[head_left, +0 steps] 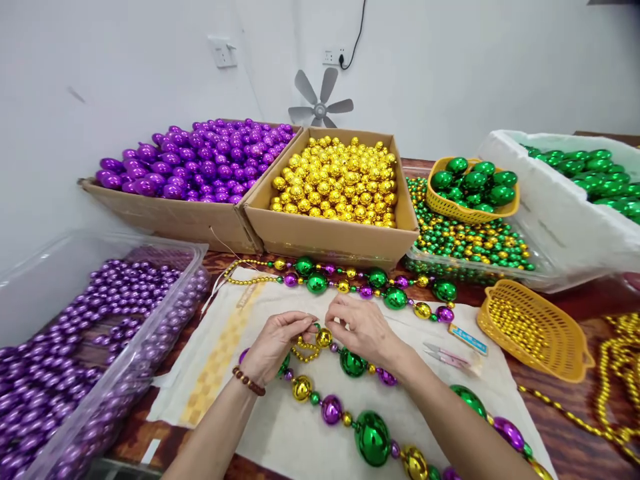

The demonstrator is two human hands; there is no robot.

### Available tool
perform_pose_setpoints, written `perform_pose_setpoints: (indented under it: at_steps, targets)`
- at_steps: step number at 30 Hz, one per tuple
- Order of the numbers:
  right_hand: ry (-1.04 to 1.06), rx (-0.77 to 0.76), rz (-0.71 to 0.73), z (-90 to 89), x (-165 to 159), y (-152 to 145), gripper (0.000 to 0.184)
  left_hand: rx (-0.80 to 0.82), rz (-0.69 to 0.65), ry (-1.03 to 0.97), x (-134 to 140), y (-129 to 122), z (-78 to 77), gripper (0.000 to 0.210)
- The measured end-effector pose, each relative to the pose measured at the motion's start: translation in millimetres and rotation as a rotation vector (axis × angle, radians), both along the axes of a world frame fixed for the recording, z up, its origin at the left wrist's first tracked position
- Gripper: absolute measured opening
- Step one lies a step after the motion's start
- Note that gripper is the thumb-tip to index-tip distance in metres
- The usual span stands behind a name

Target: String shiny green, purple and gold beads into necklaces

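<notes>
The brown wooden surface (575, 427) holds lots of shiny beads. At the back sit a cardboard box of purple balls (200, 163) and, just beside it, a cardboard box of gold balls (337, 180). On the left is a clear bin of purple beads (90, 333). On the right are a white box of green balls (595, 177), a clear tray of small green and gold beads (467, 240), a yellow basket of green balls (473, 183) resting on top of that tray, and a tipped yellow basket (535, 327).

In the middle lies a white cloth (280, 427). On it is the bead string (350, 393), a long string with big green, gold and purple beads and tiny ones in between. It curls from near the boxes, round to the hands, and down to the bottom edge.

The left hand (275, 343) and right hand (363, 327) are close together. Their fingertips pinch the bead string by a gold bead (324, 337). The left wrist wears a brown bracelet (249, 382). Small snips (447, 357) lie just beside the right hand.
</notes>
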State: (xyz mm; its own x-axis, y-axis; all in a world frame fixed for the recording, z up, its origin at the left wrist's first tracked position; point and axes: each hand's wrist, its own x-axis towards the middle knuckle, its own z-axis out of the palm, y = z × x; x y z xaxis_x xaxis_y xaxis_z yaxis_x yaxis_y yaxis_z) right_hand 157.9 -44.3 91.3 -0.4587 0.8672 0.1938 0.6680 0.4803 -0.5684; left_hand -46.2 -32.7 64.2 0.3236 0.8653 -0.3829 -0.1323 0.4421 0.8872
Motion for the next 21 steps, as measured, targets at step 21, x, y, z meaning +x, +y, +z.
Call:
perform_pose_setpoints:
  at_steps: [21]
  targets:
    - [0.535,-1.068,0.26,-43.0,-8,52,0.037,0.994,-0.173,0.589,5,3,8.1,0.024]
